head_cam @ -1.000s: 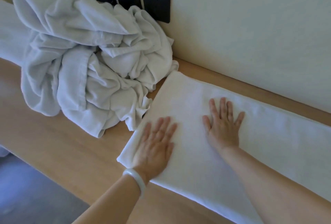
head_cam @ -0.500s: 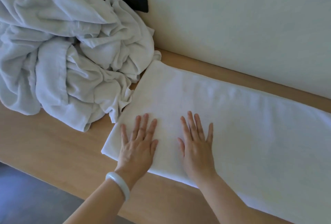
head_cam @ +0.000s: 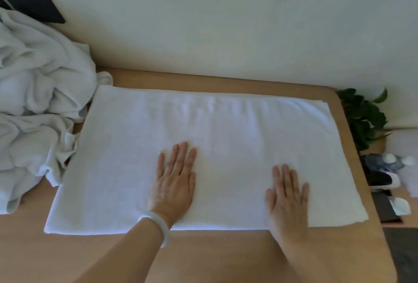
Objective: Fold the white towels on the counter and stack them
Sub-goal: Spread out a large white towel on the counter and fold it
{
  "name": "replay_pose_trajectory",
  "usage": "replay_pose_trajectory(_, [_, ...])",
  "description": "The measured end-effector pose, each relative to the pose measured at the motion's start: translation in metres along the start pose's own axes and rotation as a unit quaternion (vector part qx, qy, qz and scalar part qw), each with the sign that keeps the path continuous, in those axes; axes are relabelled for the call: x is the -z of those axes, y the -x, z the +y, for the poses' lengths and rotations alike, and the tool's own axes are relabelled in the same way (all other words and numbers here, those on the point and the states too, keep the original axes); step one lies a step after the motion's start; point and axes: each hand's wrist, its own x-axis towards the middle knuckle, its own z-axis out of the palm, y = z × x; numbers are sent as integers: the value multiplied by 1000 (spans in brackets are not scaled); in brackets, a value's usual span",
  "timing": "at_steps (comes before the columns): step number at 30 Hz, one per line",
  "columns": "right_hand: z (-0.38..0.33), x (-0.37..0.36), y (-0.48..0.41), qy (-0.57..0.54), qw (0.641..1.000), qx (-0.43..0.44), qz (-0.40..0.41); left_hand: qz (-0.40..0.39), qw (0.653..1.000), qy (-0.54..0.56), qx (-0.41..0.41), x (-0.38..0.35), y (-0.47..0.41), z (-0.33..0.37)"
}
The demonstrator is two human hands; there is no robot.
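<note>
White towel [head_cam: 226, 128] covers wooden counter [head_cam: 79, 257] by pale wall [head_cam: 226, 22]; left hand [head_cam: 174, 183], right hand [head_cam: 287, 196] press it flat-fingered.

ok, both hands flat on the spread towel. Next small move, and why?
Probably pinch the right short end of the white cloth towel with the right hand and fold it leftward in half. It lies smooth as a long strip under the flat left hand, so smoothing looks done.
</note>
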Motion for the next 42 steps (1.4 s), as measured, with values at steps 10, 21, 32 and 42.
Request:
replay_pose_trajectory(10, [-52, 16, -16, -43, 996, 54, 61, 13, 995, 17, -98, 4, -26, 87])
replay_pose_trajectory(21, [133, 18, -33, -12, 1000, -20, 8, -21, 990, -26, -134, -30, -62, 128])
replay_pose_trajectory(32, [24, 47, -111, -67, 960, 270, 38, -44, 989, -45, -134, -23, -64, 133])
replay_pose_trajectory(42, [154, 73, -246, -62, 997, -33, 11, -50, 991, -44, -116, -23, -61, 132])
